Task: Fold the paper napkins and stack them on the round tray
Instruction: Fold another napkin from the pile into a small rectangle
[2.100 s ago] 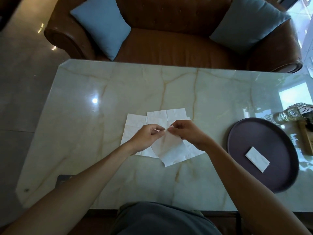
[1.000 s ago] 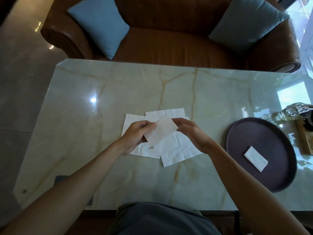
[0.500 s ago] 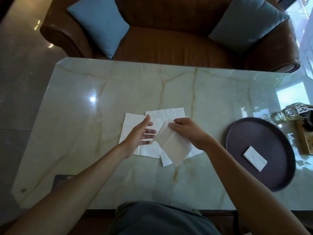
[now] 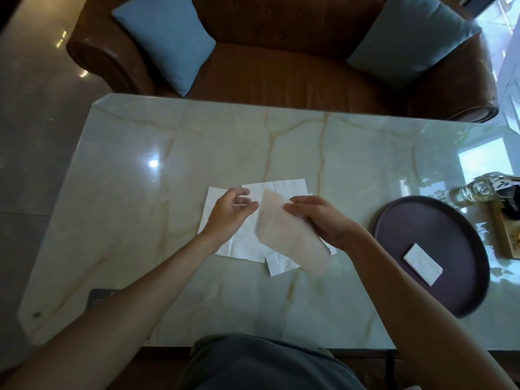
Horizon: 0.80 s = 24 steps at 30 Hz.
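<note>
My right hand (image 4: 320, 220) pinches the top edge of a thin white napkin (image 4: 289, 240), which hangs slanted down to the right above the table. My left hand (image 4: 229, 213) hovers just left of it, fingers curled and apart, holding nothing that I can make out. Under both hands several unfolded white napkins (image 4: 242, 246) lie overlapping on the marble table (image 4: 168, 220). At the right stands a dark round tray (image 4: 439, 220) with one folded napkin (image 4: 422, 263) lying on it.
A glass bottle (image 4: 478, 190) lies just beyond the tray, beside a wooden item at the right edge. A brown leather sofa (image 4: 281, 66) with two blue cushions stands behind the table. A dark flat object (image 4: 100, 295) sits near the front left.
The left hand let go of the lifted napkin and pulled back a little to the left. The napkin now hangs from the right hand alone, swung lower and to the right.
</note>
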### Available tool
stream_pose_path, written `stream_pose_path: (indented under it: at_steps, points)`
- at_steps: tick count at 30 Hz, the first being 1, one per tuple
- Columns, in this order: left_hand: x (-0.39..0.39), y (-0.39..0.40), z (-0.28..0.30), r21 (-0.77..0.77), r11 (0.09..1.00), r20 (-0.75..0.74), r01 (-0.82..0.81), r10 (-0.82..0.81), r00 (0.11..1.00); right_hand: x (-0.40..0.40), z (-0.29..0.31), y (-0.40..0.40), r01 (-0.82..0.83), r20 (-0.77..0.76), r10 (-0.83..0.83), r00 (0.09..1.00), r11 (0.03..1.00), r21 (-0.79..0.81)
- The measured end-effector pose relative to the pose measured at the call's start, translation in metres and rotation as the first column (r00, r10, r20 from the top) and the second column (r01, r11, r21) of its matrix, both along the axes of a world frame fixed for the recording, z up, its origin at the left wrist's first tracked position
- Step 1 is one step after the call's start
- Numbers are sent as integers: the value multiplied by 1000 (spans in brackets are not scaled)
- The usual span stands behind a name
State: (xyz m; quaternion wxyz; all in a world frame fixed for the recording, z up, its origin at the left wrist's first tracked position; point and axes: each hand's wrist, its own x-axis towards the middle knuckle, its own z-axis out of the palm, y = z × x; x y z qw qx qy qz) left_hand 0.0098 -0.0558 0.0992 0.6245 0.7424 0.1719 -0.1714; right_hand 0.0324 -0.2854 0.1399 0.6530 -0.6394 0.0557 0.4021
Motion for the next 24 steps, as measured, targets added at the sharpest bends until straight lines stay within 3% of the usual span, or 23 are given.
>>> stream_pose_path:
  at_steps: [2, 5, 7, 11, 15, 24]
  points:
    - [-3, -4, 7, 44, 999, 105, 7, -11, 994, 0, 1, 2, 11, -12, -10, 1000, 999, 39]
    - [-6, -13, 17, -112, 982, 67, 151, -145, 987, 0, 0, 5, 3, 6, -3, 1000, 999, 45]
    - [-8, -15, 15, -138, 959, 65, 246, -239, 969, 1, -2, 6, -12, 9, 12, 1000, 999, 32]
    - [-8, -15, 8, -100, 959, 58, 265, -260, 964, 2, -10, 4, -44, 78, 55, 995, 990, -133]
    - [-5, -13, 9, -55, 954, 46, 294, -292, 955, 2, -12, 7, 90, 258, 1, 966, 937, -338]
    - [8, -8, 21, 50, 867, 16, 496, -497, 868, 19, 3, 12, -55, 318, 158, 935, 950, -308]
